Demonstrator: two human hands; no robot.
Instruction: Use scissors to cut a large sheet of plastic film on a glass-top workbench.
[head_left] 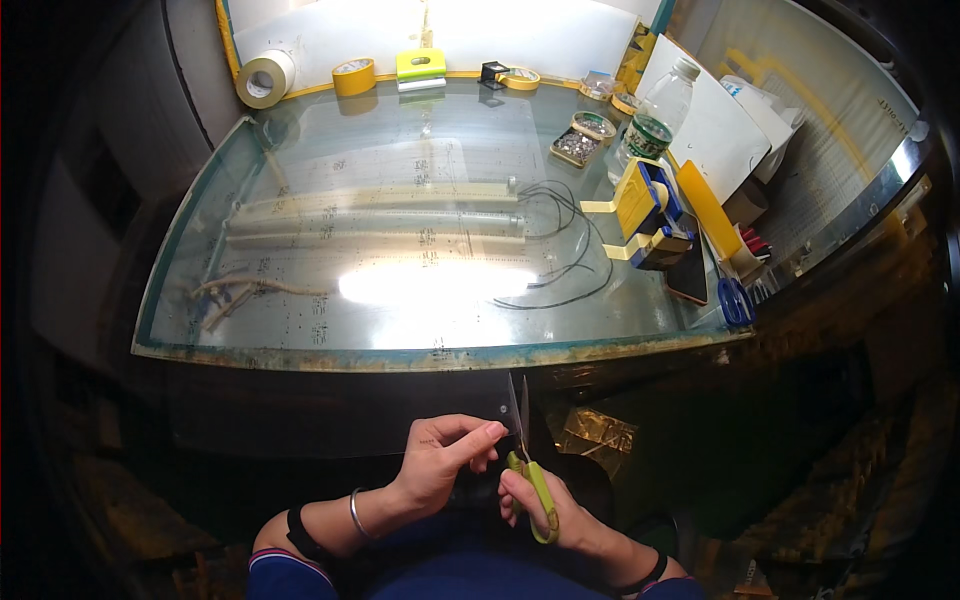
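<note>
In front of the light table's near edge, my left hand (440, 465) is closed in a pinch on the right end of a clear film sheet (330, 420). The film stretches away to the left and is hard to make out against the dark. Near the pinched end a small pale round spot shows on it; whether it is a hole or an eyelet I cannot tell. My right hand (560, 510) grips green-handled scissors (541, 490), blades pointing up and slightly parted. Those blades stand just right of my left fingertips, at the film's edge; contact is unclear.
Beyond lies a lit glass-topped table (290, 355) with tubes and black wires under or on it. Yellow tape rolls (353, 78), a hole punch (420, 68), a plastic bottle (655, 110), a tape dispenser (645, 205) and blue-handled scissors (736, 302) line its far and right sides.
</note>
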